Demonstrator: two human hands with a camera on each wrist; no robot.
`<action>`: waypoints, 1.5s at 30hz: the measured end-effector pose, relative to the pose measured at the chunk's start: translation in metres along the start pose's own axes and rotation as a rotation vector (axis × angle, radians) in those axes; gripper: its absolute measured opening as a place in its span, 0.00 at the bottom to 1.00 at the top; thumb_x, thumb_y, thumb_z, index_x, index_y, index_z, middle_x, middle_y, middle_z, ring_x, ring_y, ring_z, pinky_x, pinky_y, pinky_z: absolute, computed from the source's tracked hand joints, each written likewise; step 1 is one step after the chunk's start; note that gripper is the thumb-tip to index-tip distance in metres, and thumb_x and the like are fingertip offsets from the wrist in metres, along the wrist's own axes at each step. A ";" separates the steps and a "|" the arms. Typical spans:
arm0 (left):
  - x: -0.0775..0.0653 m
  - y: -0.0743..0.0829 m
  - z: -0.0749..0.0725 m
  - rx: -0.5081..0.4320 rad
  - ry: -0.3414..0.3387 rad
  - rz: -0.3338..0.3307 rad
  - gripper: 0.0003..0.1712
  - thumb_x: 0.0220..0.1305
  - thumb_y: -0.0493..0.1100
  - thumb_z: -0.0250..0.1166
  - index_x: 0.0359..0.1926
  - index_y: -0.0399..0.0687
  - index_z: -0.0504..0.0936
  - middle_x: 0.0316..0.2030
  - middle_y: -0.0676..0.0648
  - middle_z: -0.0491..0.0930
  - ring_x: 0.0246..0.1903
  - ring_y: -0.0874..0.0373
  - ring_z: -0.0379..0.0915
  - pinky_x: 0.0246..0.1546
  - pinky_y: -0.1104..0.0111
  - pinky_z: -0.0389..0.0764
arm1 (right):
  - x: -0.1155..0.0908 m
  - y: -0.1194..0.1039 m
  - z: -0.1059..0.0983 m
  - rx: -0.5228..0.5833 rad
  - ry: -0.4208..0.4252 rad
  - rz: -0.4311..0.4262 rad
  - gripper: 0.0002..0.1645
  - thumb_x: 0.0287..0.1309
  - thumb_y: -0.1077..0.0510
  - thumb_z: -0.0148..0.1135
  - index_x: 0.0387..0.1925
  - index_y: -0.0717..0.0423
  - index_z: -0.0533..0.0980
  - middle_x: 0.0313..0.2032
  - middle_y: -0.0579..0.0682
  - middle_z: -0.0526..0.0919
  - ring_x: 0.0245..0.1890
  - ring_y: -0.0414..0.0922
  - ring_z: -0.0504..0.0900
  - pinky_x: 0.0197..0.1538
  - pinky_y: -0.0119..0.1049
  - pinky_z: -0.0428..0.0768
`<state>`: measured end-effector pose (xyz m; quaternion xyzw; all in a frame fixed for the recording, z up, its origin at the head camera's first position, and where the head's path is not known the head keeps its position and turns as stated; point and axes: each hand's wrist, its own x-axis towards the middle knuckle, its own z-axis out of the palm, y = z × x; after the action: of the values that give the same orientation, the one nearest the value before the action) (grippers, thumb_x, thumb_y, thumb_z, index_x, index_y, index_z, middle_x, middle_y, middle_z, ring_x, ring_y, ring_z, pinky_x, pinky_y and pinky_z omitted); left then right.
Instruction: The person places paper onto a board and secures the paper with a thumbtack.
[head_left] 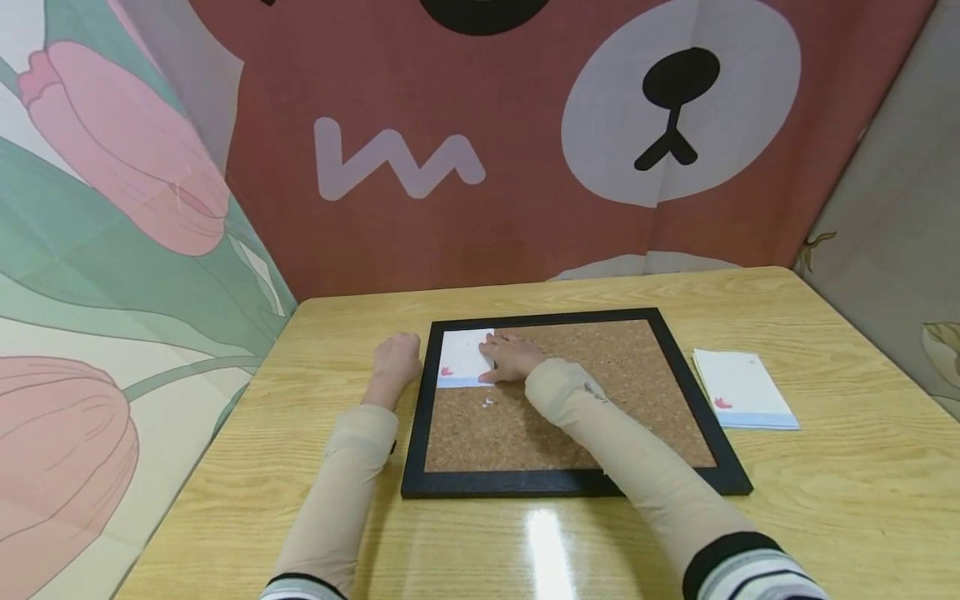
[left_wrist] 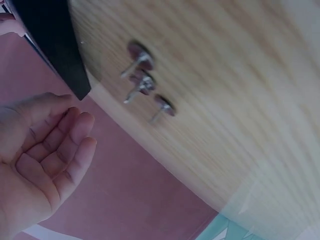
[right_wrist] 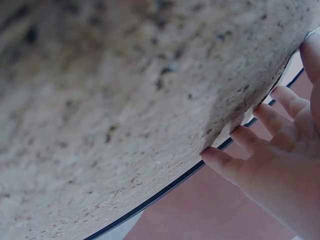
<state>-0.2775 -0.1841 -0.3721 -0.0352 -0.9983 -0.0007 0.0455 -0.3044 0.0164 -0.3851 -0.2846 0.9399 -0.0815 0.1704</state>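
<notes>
White sheet (head_left: 460, 354), right hand (head_left: 514, 357) touching, illegible sleeve-mark (head_left: 595, 392)

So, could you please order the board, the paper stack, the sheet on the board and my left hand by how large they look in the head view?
1. Board
2. Stack
3. Sheet and left hand: too alike to rank, as the right hand partly covers the sheet.
</notes>
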 end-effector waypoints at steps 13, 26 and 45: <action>0.005 0.013 -0.004 -0.035 0.008 0.030 0.06 0.55 0.30 0.56 0.27 0.38 0.80 0.25 0.43 0.79 0.24 0.53 0.73 0.24 0.63 0.75 | -0.002 -0.001 0.002 0.021 0.001 0.009 0.40 0.57 0.40 0.51 0.66 0.51 0.53 0.67 0.51 0.47 0.66 0.52 0.41 0.62 0.52 0.44; 0.008 0.026 -0.005 0.011 0.017 0.117 0.04 0.56 0.35 0.61 0.29 0.39 0.81 0.26 0.43 0.79 0.26 0.52 0.75 0.25 0.63 0.77 | -0.002 -0.003 0.003 0.017 -0.009 0.029 0.41 0.57 0.39 0.51 0.67 0.50 0.52 0.67 0.50 0.46 0.66 0.52 0.41 0.62 0.53 0.44; 0.034 0.036 -0.011 -0.094 -0.072 0.079 0.06 0.59 0.37 0.59 0.31 0.42 0.83 0.33 0.47 0.81 0.34 0.54 0.76 0.31 0.63 0.77 | -0.001 -0.001 -0.002 -0.010 -0.009 0.012 0.41 0.57 0.39 0.50 0.67 0.49 0.51 0.67 0.50 0.45 0.66 0.52 0.40 0.62 0.54 0.44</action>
<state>-0.3078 -0.1458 -0.3582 -0.0765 -0.9960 -0.0445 0.0079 -0.3043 0.0160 -0.3826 -0.2799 0.9412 -0.0744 0.1738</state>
